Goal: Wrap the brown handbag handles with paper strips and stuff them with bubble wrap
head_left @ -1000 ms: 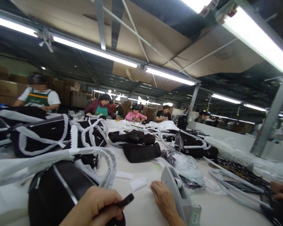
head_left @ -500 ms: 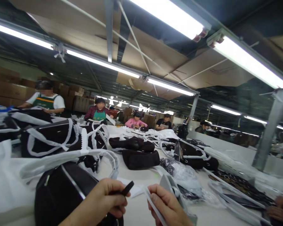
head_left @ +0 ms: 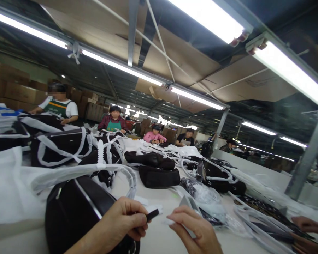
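Small black tab (head_left: pixel 152 214), pinched firmly between thumb and fingertips of the left hand (head_left: pixel 124 218), just above a black handbag (head_left: pixel 76 215) with a white-wrapped handle (head_left: pixel 108 171), all over a white worktable (head_left: pixel 156 240). Right hand (head_left: pixel 193 225) close beside, fingers loosely curled, thumb and forefinger at a white paper slip (head_left: pixel 169 221), grip unclear. Grey tape dispenser (head_left: pixel 188 203) just beyond the right hand. Clear plastic bags (head_left: pixel 209 199) farther right. A co-worker's hand (head_left: pixel 308 224) at the right edge.

Black strap tab (head_left: pixel 152 215), white paper strip (head_left: pixel 168 222)
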A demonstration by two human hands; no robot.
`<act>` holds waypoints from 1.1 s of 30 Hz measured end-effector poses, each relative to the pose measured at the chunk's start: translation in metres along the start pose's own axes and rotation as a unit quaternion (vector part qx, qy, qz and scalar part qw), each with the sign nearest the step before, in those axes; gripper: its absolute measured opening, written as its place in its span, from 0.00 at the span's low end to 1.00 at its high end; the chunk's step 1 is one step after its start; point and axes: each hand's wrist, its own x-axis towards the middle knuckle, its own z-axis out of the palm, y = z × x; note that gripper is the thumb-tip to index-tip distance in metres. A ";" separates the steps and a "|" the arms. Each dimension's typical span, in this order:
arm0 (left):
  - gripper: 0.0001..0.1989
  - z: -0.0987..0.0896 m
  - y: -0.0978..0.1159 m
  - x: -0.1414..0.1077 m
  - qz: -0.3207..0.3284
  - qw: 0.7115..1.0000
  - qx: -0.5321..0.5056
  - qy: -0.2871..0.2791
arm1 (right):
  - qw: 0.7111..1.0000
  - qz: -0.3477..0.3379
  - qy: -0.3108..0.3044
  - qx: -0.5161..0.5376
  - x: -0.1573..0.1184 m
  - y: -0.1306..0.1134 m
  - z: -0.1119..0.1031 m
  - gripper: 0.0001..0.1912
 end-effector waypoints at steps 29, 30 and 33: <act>0.10 0.010 -0.013 -0.005 0.238 0.896 0.373 0.036 | 0.928 -0.263 0.025 -0.263 0.005 -0.021 -0.002 0.09; 0.10 0.010 -0.015 -0.005 0.246 0.892 0.378 0.032 | 0.936 -0.255 0.010 -0.243 0.007 -0.025 -0.003 0.09; 0.10 0.009 -0.020 -0.003 0.247 0.890 0.382 0.038 | 0.956 -0.222 -0.043 -0.188 0.014 -0.034 -0.002 0.06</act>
